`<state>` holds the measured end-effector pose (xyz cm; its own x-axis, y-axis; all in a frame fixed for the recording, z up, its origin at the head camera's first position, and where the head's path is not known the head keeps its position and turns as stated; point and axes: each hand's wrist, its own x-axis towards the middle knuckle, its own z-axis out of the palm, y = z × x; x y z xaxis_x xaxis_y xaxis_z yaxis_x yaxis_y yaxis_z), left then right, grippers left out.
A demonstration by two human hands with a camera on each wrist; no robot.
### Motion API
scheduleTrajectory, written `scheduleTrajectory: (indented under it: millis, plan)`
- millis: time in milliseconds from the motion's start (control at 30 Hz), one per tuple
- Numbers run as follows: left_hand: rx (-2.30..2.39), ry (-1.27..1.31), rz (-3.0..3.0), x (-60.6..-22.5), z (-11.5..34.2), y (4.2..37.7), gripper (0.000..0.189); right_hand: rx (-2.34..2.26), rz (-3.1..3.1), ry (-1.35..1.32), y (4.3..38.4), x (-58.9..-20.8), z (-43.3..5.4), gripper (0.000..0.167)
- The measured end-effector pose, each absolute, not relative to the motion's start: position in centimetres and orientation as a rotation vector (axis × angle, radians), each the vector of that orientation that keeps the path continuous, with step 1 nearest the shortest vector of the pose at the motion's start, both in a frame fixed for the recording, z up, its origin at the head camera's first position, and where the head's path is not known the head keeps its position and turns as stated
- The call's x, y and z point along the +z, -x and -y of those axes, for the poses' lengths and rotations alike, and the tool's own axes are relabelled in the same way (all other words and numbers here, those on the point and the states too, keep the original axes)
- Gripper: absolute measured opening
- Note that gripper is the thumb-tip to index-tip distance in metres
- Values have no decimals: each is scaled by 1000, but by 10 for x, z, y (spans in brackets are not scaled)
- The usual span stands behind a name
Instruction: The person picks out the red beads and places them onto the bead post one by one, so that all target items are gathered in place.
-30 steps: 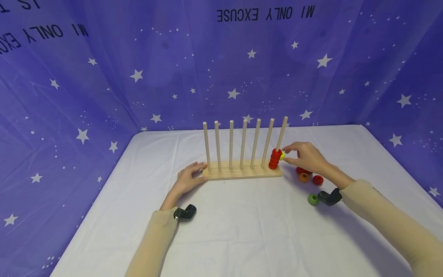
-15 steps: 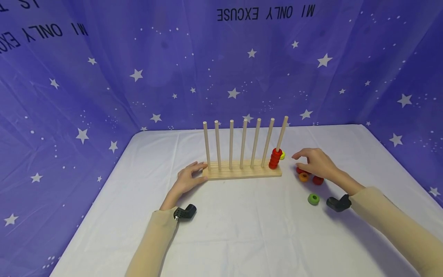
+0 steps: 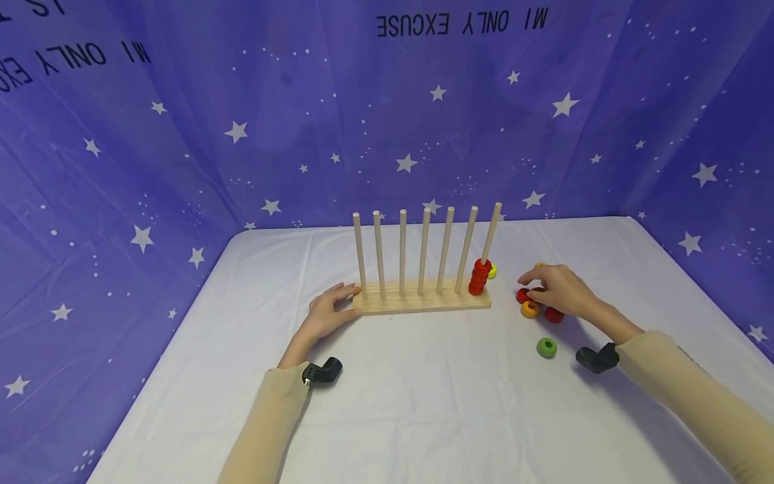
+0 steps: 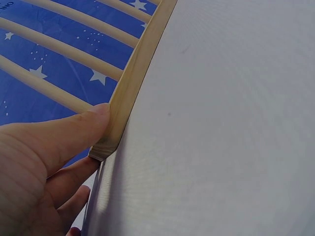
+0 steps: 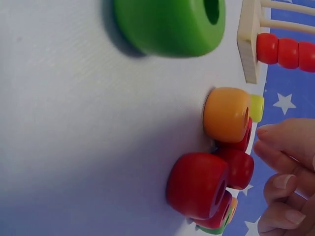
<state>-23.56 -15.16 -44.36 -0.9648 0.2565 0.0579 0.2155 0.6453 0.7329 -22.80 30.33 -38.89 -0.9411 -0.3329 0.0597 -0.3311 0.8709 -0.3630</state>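
A wooden rack has a row of upright pegs on a flat base (image 3: 423, 306); several red beads (image 3: 480, 277) are stacked on its rightmost peg. My left hand (image 3: 323, 316) pinches the base's left end, the thumb (image 4: 74, 135) lying on its front edge in the left wrist view. Over a cluster of loose beads hovers my right hand (image 3: 562, 289), fingers loosely bent with nothing between them. Below its fingertips are a red bead (image 3: 523, 296) and an orange bead (image 3: 529, 309); another red bead (image 5: 197, 186) shows large in the right wrist view. The hand partly hides the cluster.
A green bead (image 3: 547, 347) lies alone nearer the front. Behind the red stack sits a yellow bead (image 3: 492, 271). White cloth (image 3: 399, 403) covers the table, and a purple star-printed curtain (image 3: 338, 101) stands behind and at the sides.
My right hand has left the yellow bead behind the red stack and moved right and slightly down to the loose cluster. The left hand stays at the rack's end.
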Motion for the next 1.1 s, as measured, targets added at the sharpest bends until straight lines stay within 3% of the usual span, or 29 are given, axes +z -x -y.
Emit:
scheduleTrajectory:
  millis: [1100]
  plan:
    - [1235, -405, -2797, -445, 152, 237, 51, -483, -2989, 532, 235, -400, -310, 31]
